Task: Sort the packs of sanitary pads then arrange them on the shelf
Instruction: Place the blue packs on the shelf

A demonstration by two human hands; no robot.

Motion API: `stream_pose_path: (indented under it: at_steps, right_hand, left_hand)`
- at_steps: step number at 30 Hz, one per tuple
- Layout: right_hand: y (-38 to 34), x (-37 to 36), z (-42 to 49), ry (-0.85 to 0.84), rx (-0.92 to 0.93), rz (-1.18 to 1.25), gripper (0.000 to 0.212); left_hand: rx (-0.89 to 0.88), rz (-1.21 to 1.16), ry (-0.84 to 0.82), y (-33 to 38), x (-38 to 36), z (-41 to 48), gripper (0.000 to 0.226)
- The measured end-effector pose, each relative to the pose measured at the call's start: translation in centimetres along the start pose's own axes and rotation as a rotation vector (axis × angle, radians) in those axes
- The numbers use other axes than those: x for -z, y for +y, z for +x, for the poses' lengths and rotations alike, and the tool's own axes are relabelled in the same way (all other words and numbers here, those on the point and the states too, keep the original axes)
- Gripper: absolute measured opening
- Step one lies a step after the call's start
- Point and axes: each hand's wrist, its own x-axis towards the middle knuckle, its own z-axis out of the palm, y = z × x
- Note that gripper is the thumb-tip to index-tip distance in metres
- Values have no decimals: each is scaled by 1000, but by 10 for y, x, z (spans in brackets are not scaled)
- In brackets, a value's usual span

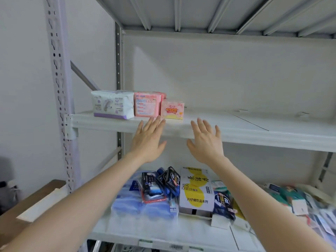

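Three packs stand in a row at the left end of the upper shelf (pixel 236 131): a white and purple pack (pixel 112 104), a pink pack (pixel 146 104) and a small pink and yellow pack (pixel 172 109). My left hand (pixel 148 140) is raised just below and in front of the small pack, fingers spread and empty. My right hand (pixel 206 140) hovers to its right at the shelf's front edge, also spread and holding nothing. On the lower shelf (pixel 145 231) lie dark blue packs (pixel 168 180), pale blue packs (pixel 134 202) and another dark pack (pixel 223 202).
A white and yellow carton (pixel 196 190) sits among the packs on the lower shelf. Several mixed packs (pixel 298 202) are heaped at the lower right. The slotted steel upright (pixel 60 88) rises at the left. A cardboard box (pixel 27 215) stands at lower left.
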Motion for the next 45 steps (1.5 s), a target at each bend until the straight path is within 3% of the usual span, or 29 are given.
stream_pose_path:
  at_steps: [11, 17, 25, 36, 45]
  right_hand:
    - [7, -18, -151, -166, -8, -49, 68]
    - [22, -32, -252, -216, -120, -40, 71]
    - [61, -41, -410, -412, -302, -27, 69]
    - [173, -44, -564, -676, -388, -42, 72]
    - [235, -91, -625, -875, -341, 4, 70]
  left_hand:
    - [102, -20, -105, 63, -45, -147, 73]
    - [33, -72, -190, 114, -78, -214, 75]
    - [-20, -182, -412, 215, -125, -325, 78]
    - [17, -181, -617, 354, -168, -410, 77]
    - [109, -191, -803, 425, -226, -448, 74]
